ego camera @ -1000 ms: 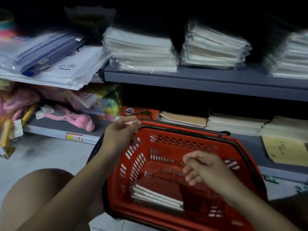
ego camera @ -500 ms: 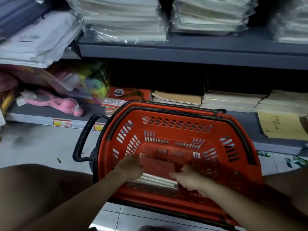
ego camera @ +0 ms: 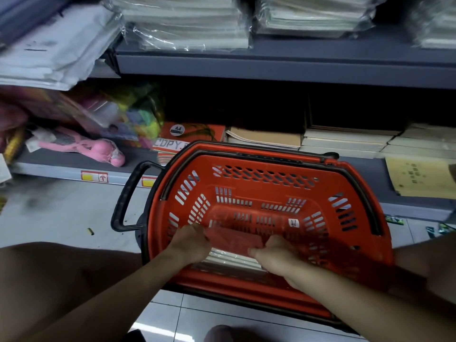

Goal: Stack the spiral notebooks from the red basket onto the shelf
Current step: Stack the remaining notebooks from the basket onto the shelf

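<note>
At nine o'clock from my viewpoint a pink toy [ego camera: 98, 150] lies on the lower shelf [ego camera: 74, 166], under a heap of plastic-wrapped coloured goods [ego camera: 118, 114], with white envelopes [ego camera: 56, 50] overhanging from the board above. At about ten o'clock of the red basket [ego camera: 259, 193] its black handle [ego camera: 125, 201] sticks out over the tiled floor [ego camera: 61, 213].

My left hand [ego camera: 190, 244] is down inside the basket, fingers curled over the left end of a red-covered stack of spiral notebooks [ego camera: 234, 239]; I cannot tell how firmly they grip. The stack lies on the basket floor against the near wall, its pale page edges showing under my wrists. My right hand [ego camera: 276, 255] takes the right end, thumb laid along the near edge of the cover, fingers bent round it.

At twelve o'clock, behind the basket's far rim, sit an orange A4 copy-paper pack [ego camera: 192, 134] and a brown-covered pad [ego camera: 266, 138]; the rim hides their front edges. At one to two o'clock lie stacks of pale notebooks [ego camera: 345, 141] and a yellowish sheet [ego camera: 419, 178] hanging over the shelf lip. Above them, the upper shelf [ego camera: 271, 67] carries shrink-wrapped paper bundles [ego camera: 187, 28].
</note>
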Demonstrator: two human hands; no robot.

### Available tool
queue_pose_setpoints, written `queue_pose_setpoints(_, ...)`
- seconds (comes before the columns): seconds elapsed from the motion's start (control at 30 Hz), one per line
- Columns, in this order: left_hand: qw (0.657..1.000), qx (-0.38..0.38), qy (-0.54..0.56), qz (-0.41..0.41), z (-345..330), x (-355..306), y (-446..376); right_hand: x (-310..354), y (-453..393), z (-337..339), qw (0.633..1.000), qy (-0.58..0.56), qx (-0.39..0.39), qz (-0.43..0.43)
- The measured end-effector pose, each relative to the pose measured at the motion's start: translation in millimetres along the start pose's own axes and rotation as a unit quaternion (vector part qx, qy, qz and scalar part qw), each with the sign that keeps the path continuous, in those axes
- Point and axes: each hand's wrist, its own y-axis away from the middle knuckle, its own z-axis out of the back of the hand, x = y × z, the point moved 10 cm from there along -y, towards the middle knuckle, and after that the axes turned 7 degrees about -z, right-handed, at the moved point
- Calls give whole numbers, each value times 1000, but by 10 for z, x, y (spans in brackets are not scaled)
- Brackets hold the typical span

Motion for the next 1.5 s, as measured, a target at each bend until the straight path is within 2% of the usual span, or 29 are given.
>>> queue_pose_setpoints(0.17, 998, -42, 56, -1, 92, -10, 132, -8, 152, 97, 999, -16, -33, 6)
queue_pose_setpoints(0.27, 984, -87, 158, 1, 222, -7, 317, -76, 237, 116, 988, -155, 1, -1)
queue_pose_setpoints(0.33, 965, -123, 232, 25, 314, 76, 439, -153, 305, 77, 957, -284, 51, -35)
queue_pose_setpoints(0.43, 928, -156, 333, 62, 409, 219, 652, -176, 458, 16, 909, -391, 126, -68)
queue_pose_setpoints(0.53, 878, -115, 461, 59, 312, 236, 877, -187, 637, 64, 873, -452, 163, -79)
queue_pose_setpoints(0.67, 772, -63, 630, 59, 147, 139, 1153, -153, 964, 183, 855, -473, 209, -48)
queue_pose_setpoints(0.73, 731, -22, 681, 39, 140, 5, 1275, -122, 1185, 253, 835, -494, 241, -23)
queue_pose_setpoints(0.8, 719, 0, 695, -9, 228, -165, 1405, -81, 1423, 351, 833, -489, 257, 13)
queue_pose_setpoints(0.9, 723, -32, 684, -94, 434, -309, 1558, 38, 1741, 505, 854, -442, 258, 92)
queue_pose_setpoints(1.03, 675, -90, 711, -176, 716, -371, 1745, 244, 1966, 753, 862, -427, 198, 189)
queue_pose_setpoints(1.1, 673, -144, 696, -205, 871, -375, 1831, 322, 1988, 854, 865, -420, 149, 229)
queue_pose_setpoints(1.23, 643, -218, 695, -237, 1050, -334, 1933, 460, 2113, 902, 854, -412, 91, 304)
queue_pose_setpoints(1.37, 620, -229, 710, -243, 1108, -210, 1877, 596, 2195, 881, 832, -411, 79, 364)
queue_pose_setpoints(1.5, 618, -226, 707, -258, 1164, -163, 1817, 682, 2120, 866, 824, -415, 61, 381)
